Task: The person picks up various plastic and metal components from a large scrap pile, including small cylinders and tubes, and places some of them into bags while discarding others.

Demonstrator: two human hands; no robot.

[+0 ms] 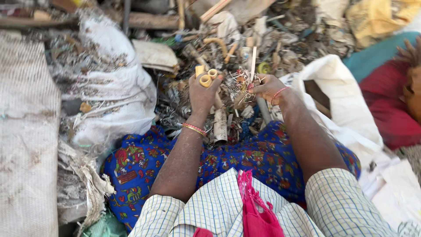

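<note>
Left hand (pixel 202 94) has its grip clamped on a few short yellow tubes (pixel 206 77); right hand (pixel 266 87) pinches tangled scraps (pixel 240 90) from the junk pile (pixel 263 39).

Checked sleeves (pixel 337 197), patterned blue skirt (pixel 263 158) (beaded wrist bangles (pixel 194 128)).

Fig.: clearance around the hands. Fwd of left hand (pixel 202 94) & right hand (pixel 265 87): scrap heap (pixel 245 48) packed w/ sticks, tubes, wire; no open gap. Left side: bulging white sack (pixel 109 92) just beside the heap blocks lateral passage. Right side: open white bag (pixel 337 92) & red cloth (pixel 390 105) crowd the forearm. Only free lane: back over blue patterned lap (pixel 245 158), betw. the forearms.
</note>
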